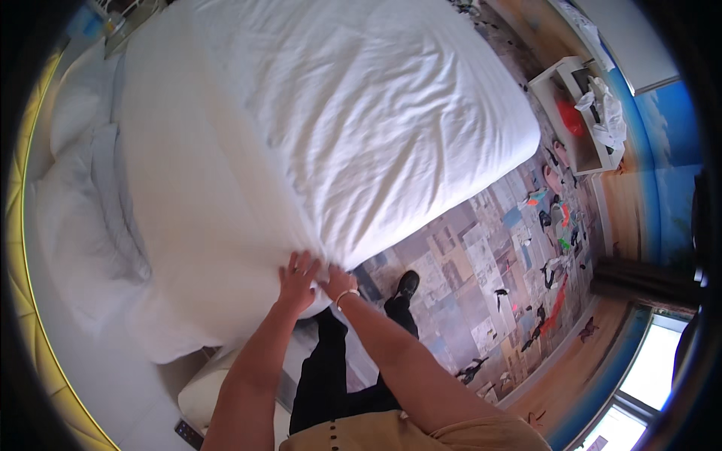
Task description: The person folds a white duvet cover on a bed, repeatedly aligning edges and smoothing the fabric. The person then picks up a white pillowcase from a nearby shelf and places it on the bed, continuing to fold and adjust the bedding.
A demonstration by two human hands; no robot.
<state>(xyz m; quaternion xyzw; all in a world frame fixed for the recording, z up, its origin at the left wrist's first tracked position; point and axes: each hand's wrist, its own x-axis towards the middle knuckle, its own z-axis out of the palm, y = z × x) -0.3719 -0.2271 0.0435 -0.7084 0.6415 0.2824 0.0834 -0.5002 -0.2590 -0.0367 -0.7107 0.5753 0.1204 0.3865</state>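
A large bed is spread with a white bed cover (376, 113), wrinkled over its right part and smoother in a broad folded band (203, 203) on the left. My left hand (299, 282) lies on that band at the bed's near edge, its fingers spread over the fabric. Close beside it, my right hand (338, 283), with a bracelet on the wrist, grips the cover's edge where the band meets the wrinkled part. Its fingertips are partly hidden by fabric. White pillows (90, 240) rest at the left end, against a yellow padded headboard (26, 301).
A white open-fronted cabinet (575, 113) with bags stands at the far right. Shoes (553, 178) and many loose scraps are strewn over the patterned floor (451, 278). A white rounded piece of furniture (214, 383) sits below the bed's near edge. A window (647, 368) is at lower right.
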